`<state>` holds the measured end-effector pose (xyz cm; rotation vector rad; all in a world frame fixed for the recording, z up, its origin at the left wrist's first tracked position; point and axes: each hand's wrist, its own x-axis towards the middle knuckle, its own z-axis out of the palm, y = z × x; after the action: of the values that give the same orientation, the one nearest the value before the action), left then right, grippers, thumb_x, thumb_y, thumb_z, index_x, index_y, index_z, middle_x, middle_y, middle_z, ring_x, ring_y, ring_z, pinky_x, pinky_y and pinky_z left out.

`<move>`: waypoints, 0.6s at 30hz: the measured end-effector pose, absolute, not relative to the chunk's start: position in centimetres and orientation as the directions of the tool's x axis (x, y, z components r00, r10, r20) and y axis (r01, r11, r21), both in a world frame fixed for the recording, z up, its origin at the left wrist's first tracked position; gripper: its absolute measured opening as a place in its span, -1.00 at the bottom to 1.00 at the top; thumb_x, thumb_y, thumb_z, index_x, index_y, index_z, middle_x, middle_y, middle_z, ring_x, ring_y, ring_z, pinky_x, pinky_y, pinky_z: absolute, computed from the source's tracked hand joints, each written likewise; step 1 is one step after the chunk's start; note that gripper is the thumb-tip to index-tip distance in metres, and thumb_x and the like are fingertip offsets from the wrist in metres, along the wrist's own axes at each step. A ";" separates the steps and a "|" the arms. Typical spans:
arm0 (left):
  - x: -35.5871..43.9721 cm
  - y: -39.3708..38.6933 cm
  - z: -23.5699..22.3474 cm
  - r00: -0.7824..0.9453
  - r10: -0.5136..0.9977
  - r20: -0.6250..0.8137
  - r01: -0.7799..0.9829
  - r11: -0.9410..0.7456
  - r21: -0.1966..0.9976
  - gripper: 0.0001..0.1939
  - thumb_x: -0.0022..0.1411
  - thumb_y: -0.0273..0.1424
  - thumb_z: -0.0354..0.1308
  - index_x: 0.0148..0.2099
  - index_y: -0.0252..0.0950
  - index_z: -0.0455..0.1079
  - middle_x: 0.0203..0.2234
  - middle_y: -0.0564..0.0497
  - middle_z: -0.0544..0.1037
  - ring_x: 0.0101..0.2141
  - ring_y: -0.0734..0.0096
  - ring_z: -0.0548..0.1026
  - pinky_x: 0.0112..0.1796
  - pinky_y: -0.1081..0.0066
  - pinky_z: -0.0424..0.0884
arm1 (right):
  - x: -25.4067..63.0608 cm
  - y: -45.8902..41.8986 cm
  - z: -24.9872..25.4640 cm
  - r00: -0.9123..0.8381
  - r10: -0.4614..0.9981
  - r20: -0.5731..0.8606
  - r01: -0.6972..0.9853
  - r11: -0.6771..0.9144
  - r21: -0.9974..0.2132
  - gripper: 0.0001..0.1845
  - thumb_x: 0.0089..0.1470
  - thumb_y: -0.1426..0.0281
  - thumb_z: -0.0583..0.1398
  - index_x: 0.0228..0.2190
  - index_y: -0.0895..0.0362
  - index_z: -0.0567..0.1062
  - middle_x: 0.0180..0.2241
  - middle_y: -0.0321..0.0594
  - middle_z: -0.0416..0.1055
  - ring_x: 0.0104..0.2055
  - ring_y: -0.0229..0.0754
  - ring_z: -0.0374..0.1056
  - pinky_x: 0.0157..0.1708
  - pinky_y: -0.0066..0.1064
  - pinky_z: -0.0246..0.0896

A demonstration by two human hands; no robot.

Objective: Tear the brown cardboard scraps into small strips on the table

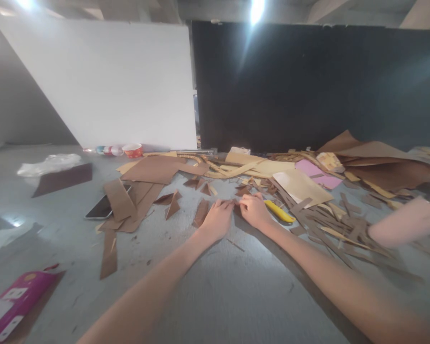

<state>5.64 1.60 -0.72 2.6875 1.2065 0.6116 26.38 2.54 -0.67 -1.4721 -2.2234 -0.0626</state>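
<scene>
My left hand (219, 219) and my right hand (255, 210) meet low over the grey surface, fingers closed and bent down. A small brown piece of sheet material (237, 206) is pinched between their fingertips, mostly hidden by them. Just left of my left hand lies a brown strip (201, 213). Small folded brown triangles (172, 205) stand farther left, and several more lie beyond my fingers. A slim yellow object (279, 211), shaped like a banana, rests close to my right hand; its exact kind is unclear.
Brown sheets (152, 169) partly cover a phone (99, 209) at left. Brown strips (344, 234) are heaped at right, beside another person's arm (404, 222). A pink sheet (318, 173), a red cup (132, 150) and a purple packet (23, 291) lie around.
</scene>
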 end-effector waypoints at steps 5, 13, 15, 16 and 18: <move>5.5 1.5 -0.3 0.575 0.742 0.346 0.658 -0.670 0.343 -0.44 0.33 -0.70 -0.01 0.26 -0.31 0.54 0.12 -0.21 0.61 0.18 0.04 0.46 0.24 0.05 0.48 | 26.4 2.8 -1.0 -0.318 0.862 0.396 0.844 0.448 -0.296 -0.62 0.37 0.58 0.16 -0.16 0.06 0.78 -0.25 -0.17 0.54 -0.16 -0.12 0.45 0.06 -0.20 0.10; 5.4 1.1 -0.2 0.537 0.779 0.325 0.724 -0.623 0.297 -0.53 0.36 -0.64 0.03 0.21 -0.30 0.54 0.27 -0.23 0.48 0.31 -0.01 0.36 0.30 0.02 0.44 | 26.0 2.4 -0.2 -0.318 0.876 0.363 0.852 0.432 -0.296 -0.64 0.35 0.59 0.17 -0.18 0.04 0.76 -0.22 -0.19 0.55 -0.10 -0.10 0.48 0.11 -0.20 0.12; 5.4 1.1 -0.2 0.516 0.792 0.326 0.740 -0.604 0.297 -0.53 0.37 -0.63 0.02 0.21 -0.30 0.53 0.27 -0.24 0.48 0.31 -0.02 0.36 0.30 0.01 0.43 | 25.8 2.2 0.0 -0.341 0.871 0.354 0.845 0.449 -0.290 -0.66 0.37 0.56 0.17 -0.13 0.04 0.74 -0.21 -0.19 0.55 -0.08 -0.09 0.48 0.12 -0.19 0.12; 5.4 1.1 -0.2 0.505 0.798 0.329 0.745 -0.596 0.301 -0.53 0.38 -0.63 0.02 0.22 -0.30 0.53 0.27 -0.24 0.48 0.32 -0.02 0.36 0.30 0.00 0.42 | 25.8 2.1 0.1 -0.351 0.868 0.351 0.843 0.456 -0.286 -0.68 0.40 0.52 0.17 -0.11 0.04 0.73 -0.20 -0.18 0.56 -0.07 -0.09 0.48 0.12 -0.19 0.12; 5.4 1.0 -0.1 0.490 0.805 0.334 0.748 -0.585 0.314 -0.53 0.38 -0.62 0.02 0.24 -0.31 0.51 0.27 -0.25 0.49 0.32 -0.03 0.35 0.30 0.00 0.42 | 25.6 2.0 0.2 -0.363 0.863 0.352 0.841 0.466 -0.275 -0.74 0.45 0.40 0.20 -0.03 0.04 0.71 -0.14 -0.15 0.57 -0.03 -0.06 0.49 0.13 -0.16 0.12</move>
<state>5.41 1.03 -0.14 2.6002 1.3625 0.6857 25.63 1.97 0.17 -1.4215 -2.2721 0.0651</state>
